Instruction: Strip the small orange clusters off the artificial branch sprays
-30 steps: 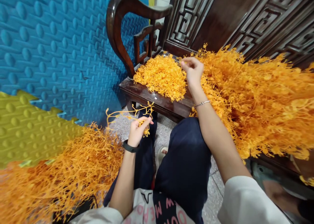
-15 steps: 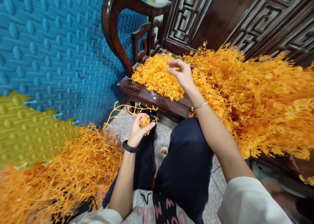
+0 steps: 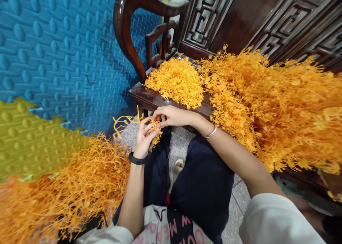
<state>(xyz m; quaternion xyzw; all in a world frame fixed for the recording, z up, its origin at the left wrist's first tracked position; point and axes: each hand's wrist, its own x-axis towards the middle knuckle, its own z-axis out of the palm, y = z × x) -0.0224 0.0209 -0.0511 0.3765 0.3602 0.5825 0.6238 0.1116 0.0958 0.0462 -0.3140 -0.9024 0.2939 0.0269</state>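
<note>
My left hand [image 3: 145, 137] is closed around an orange plastic branch [image 3: 124, 121], whose thin bare twigs stick out to the left. Small orange florets [image 3: 155, 140] hang below its fingers. My right hand [image 3: 171, 116] meets it from the right, fingertips pinched together at the branch; whatever lies between them is too small to make out. Beyond the hands, a heap of loose orange florets [image 3: 177, 82] lies on the dark wooden bench seat [image 3: 152, 100].
Bushy orange plastic sprays [image 3: 288, 105] cover the bench to the right. Bare orange stems [image 3: 88, 180] are piled at my lower left. The carved armrest [image 3: 121, 26] rises behind the floret heap. A blue foam mat [image 3: 61, 51] stands at left, joined to a yellow one [image 3: 29, 140].
My right hand has come from above the floret heap down and left to the branch in my left hand. The left hand has shifted slightly left, and the branch has turned.
</note>
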